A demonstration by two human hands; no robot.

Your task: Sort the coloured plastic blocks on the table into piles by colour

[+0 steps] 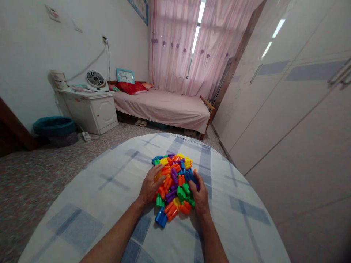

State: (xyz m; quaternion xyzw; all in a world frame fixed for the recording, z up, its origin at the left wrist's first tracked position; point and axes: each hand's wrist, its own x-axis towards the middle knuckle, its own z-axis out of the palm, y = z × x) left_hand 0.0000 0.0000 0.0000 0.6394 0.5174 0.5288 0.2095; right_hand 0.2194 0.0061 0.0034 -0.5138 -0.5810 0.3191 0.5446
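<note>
A heap of small plastic tube-shaped pieces (175, 179) in orange, blue, green, yellow and purple lies on a round table covered by a pale blue checked cloth (109, 193). My left hand (150, 186) rests on the left edge of the heap, fingers stretched over the pieces. My right hand (199, 195) presses against the right edge, fingers curled onto the pieces. Neither hand has lifted a piece.
Behind the table stand a bed with a pink cover (164, 106), a white bedside cabinet (90, 109) with a small fan (95, 80), and a teal basin (55, 126) on the floor. White wardrobe doors (287, 109) run along the right.
</note>
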